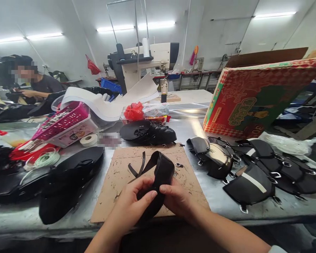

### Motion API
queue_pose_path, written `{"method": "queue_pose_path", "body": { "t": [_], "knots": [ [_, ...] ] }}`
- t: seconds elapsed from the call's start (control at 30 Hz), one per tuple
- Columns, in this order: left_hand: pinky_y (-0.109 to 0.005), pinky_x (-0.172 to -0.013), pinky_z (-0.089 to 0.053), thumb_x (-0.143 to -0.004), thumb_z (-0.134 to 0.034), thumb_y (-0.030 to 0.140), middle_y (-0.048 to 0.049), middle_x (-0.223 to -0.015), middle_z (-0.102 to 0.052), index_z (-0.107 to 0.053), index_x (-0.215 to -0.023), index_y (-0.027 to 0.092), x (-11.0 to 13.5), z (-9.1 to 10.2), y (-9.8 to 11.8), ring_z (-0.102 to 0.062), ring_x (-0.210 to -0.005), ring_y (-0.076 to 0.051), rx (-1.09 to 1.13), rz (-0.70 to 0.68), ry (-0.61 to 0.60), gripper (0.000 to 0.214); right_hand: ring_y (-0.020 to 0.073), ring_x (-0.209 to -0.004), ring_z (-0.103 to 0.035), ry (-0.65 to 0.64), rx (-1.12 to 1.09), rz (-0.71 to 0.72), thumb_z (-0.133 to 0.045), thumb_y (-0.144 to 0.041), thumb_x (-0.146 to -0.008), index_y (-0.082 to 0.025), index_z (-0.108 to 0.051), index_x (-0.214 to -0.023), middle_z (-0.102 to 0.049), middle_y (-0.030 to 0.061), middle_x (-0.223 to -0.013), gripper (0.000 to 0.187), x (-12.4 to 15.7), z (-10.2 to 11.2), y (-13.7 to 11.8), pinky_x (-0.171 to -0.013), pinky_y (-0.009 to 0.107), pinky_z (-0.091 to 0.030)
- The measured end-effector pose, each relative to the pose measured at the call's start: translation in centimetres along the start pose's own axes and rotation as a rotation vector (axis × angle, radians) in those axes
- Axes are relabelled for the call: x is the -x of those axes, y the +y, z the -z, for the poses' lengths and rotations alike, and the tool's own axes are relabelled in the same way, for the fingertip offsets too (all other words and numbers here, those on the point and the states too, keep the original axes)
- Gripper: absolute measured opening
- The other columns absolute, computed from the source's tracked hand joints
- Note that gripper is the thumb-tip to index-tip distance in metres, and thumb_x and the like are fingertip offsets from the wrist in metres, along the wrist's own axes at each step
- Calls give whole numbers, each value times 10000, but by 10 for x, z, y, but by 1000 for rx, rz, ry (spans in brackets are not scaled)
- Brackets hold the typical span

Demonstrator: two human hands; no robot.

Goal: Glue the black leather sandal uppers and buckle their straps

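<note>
Both my hands grip a black leather shoe upper (164,167), bent into a loop above a brown cardboard sheet (189,179). My left hand (138,198) closes on its left side, thumb on top. From the right, my right hand (177,195) holds it with the thumb pressed near the fold and the other fingers mostly hidden behind. Thin black straps (141,165) stick up at the far left of the piece. A small buckle with a strap end (179,165) lies on the cardboard just beyond my right hand.
Black pieces with metal buckles (250,186) spread over the right side, before a red carton (252,102). Stacked black parts (147,133) lie behind the cardboard; more (71,182) lie left, near a pink basket (63,119). A sewing machine (147,63) stands behind. Another person (46,84) sits far left.
</note>
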State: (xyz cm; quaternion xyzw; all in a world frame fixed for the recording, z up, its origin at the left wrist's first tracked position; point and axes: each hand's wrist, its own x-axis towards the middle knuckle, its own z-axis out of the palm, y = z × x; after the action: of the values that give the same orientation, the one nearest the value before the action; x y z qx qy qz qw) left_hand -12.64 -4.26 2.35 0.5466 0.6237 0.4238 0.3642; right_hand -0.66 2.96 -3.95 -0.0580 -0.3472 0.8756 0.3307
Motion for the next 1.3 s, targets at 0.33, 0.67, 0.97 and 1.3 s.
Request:
{"method": "queue_pose_path", "body": {
  "t": [0.33,0.67,0.97,1.3],
  "knots": [
    [-319,-666,-457,-694,-580,375,-31,-689,-662,-639,-681,186,-4,-4,-1,-600,-703,-227,-67,75,79,199,242,-879,-567,192,143,176,-781,-252,-547,-210,-614,-923,-642,30,-921,413,4,-5,-8,-830,382,-425],
    [-293,-734,-446,-735,-517,371,-27,-776,-681,-662,-675,203,-2,-1,0,-596,-792,-212,64,81,-60,230,179,-713,-541,46,24,-127,-778,-282,-498,-155,-630,-788,-586,12,-704,349,9,0,-13,-734,297,-394],
    [-275,-646,-446,-722,-497,299,-19,-698,-678,-678,-676,205,-6,-5,13,-593,-696,-191,-87,17,-73,209,130,-611,-416,85,183,-2,-772,-314,-534,-179,-552,-694,-467,-30,-618,303,13,3,-13,-597,252,-325],
    [-206,-433,-239,-573,-495,335,48,-451,-398,-467,-484,176,-19,-14,3,-326,-444,-83,137,287,-69,184,154,-599,-421,58,699,209,-765,-268,-561,-236,-543,-567,-497,-14,-660,224,26,13,-17,-583,294,-421]
  ]
}}
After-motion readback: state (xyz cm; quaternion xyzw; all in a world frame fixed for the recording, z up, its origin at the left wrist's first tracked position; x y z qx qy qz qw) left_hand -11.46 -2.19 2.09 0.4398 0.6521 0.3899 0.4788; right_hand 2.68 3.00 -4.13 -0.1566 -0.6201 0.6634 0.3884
